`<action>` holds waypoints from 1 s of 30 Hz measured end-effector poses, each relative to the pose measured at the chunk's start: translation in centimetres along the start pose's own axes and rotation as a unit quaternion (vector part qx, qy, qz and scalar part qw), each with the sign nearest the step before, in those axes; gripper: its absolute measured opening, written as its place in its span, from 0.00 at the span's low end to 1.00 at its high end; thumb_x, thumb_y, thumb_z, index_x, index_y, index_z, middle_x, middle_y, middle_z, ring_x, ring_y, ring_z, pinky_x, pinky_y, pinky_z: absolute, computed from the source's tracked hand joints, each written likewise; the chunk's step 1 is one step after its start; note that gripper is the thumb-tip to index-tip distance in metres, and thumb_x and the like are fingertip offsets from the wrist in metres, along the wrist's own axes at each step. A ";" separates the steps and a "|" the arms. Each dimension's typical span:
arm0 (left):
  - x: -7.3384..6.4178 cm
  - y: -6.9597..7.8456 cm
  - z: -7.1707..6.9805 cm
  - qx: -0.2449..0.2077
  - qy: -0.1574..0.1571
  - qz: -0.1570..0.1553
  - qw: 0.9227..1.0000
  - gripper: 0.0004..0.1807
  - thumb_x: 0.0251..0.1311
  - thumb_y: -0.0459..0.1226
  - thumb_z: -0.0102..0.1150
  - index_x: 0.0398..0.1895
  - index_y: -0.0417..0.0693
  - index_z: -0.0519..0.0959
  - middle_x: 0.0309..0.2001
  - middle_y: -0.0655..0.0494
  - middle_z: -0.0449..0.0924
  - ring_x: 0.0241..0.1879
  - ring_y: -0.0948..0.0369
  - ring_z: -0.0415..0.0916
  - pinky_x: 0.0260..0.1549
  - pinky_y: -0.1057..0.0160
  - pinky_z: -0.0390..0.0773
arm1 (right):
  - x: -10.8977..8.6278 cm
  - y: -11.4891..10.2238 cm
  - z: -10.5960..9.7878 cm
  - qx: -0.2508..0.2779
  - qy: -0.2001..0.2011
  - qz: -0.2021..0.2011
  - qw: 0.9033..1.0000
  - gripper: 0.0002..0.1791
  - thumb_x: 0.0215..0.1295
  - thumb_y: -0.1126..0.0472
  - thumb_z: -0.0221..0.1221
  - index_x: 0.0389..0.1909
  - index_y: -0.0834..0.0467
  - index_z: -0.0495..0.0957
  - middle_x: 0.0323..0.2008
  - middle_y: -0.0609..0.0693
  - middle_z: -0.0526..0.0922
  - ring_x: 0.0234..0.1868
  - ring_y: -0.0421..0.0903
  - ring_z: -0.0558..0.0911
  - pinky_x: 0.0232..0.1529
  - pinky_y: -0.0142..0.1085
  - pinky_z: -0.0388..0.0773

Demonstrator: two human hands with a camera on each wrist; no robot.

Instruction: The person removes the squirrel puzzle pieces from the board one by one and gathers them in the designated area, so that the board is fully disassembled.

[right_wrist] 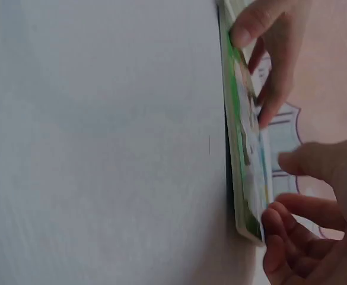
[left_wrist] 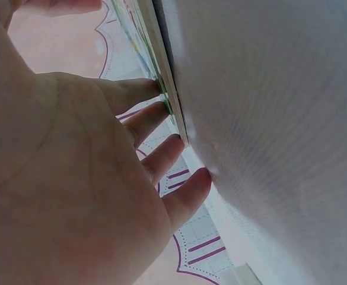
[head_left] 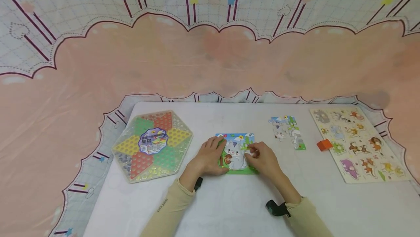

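A picture puzzle (head_left: 234, 154) with a grey-and-white cartoon cat lies on the table. My left hand (head_left: 211, 155) rests on its left side, fingers spread and fairly straight; in the left wrist view the fingertips (left_wrist: 172, 107) meet the board's edge. At the right side, my right hand (head_left: 263, 158) has its thumb and index finger around a small whitish puzzle piece (head_left: 251, 152). In the right wrist view the curled fingers (right_wrist: 274, 217) sit close at the board's corner, and that piece is hardly visible.
Joined puzzle pieces (head_left: 296, 135) lie right of the board, beside another joined group (head_left: 279, 129). Farther right are an orange-red block (head_left: 324, 145) and a wooden animal board (head_left: 361, 142). A hexagonal Chinese checkers set (head_left: 164, 146) lies left on the white table (head_left: 210, 208).
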State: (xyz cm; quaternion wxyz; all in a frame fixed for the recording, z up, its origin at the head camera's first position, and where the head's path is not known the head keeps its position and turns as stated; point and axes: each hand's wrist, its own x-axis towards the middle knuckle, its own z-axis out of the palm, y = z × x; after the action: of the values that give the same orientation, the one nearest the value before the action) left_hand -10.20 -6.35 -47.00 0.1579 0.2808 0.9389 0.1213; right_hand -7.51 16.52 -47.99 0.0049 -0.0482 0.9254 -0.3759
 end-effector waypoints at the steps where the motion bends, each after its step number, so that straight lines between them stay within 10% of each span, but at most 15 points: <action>1: 0.1 0.0 0.0 0.002 0.000 -0.001 1.000 0.53 0.54 0.58 0.63 0.77 0.43 0.53 0.76 0.48 0.49 0.75 0.47 0.44 0.70 0.46 0.52 | -0.1 -0.2 0.1 -0.010 -0.015 -0.009 1.000 0.18 0.57 0.61 0.70 0.46 0.66 0.82 0.34 0.51 0.76 0.32 0.44 0.74 0.34 0.36 0.72; 7: 0.1 0.1 0.3 0.002 0.002 0.004 1.000 0.53 0.53 0.58 0.63 0.77 0.42 0.55 0.75 0.47 0.51 0.74 0.47 0.45 0.70 0.46 0.53 | -0.9 -0.7 0.8 -0.060 -0.066 -0.023 0.996 0.27 0.51 0.57 0.75 0.51 0.63 0.83 0.35 0.47 0.70 0.31 0.41 0.67 0.31 0.33 0.66; 30: 0.1 0.0 0.3 -0.001 0.005 0.005 1.000 0.53 0.54 0.58 0.63 0.77 0.42 0.53 0.76 0.46 0.49 0.75 0.47 0.44 0.70 0.46 0.52 | -1.3 -1.0 1.3 -0.055 -0.054 -0.020 0.997 0.19 0.45 0.57 0.77 0.38 0.52 0.82 0.35 0.44 0.72 0.34 0.40 0.70 0.33 0.35 0.69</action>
State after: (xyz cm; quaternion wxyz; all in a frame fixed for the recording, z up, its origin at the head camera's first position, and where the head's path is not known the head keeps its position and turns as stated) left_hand -10.20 -6.26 -47.33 0.1529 0.2850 0.9381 0.1239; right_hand -6.06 15.05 -48.28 0.0445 -0.0869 0.9418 -0.3216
